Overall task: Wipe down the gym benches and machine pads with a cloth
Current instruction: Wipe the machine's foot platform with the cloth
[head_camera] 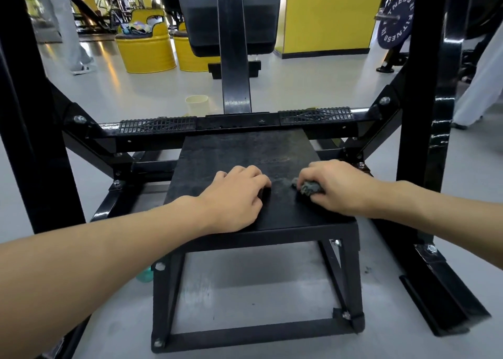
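On the near half of the black pad point(245, 152) sits a small grey cloth point(309, 187) — crumpled into a dark, grubby wad toward the pad's right edge. The pad's top is flat, matt and scuffed, with a pale dusty smear just left of the cloth. The right hand point(337, 187) has its fingers curled over the cloth, gripping it against the pad. The left hand point(234, 201) rests palm-down on the pad's near left part — fingers loosely bent, holding nothing.

The cloth point(309, 187) in my right hand point(337, 188) is mottled grey, the pad point(245, 152) black with pale smudges; far left, the barrel seats point(145, 52) are yellow.
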